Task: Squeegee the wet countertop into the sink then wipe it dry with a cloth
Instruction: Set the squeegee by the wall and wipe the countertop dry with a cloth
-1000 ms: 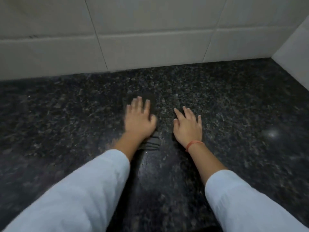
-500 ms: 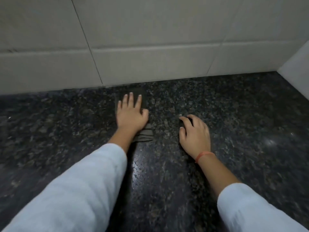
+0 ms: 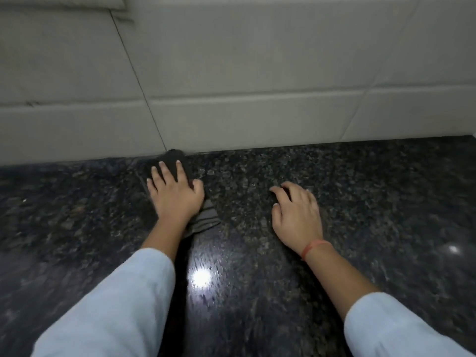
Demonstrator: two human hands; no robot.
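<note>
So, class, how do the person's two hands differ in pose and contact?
The left hand lies flat, pressing the dark striped cloth; the right hand arches, loosely curled, on the black speckled stone countertop. Only the right wrist wears an orange band. Both sleeves are pale.

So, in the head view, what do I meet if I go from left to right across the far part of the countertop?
Left hand, pressing flat on the dark cloth → right hand, fingers bent, resting on the bare countertop → small light spot.
</note>
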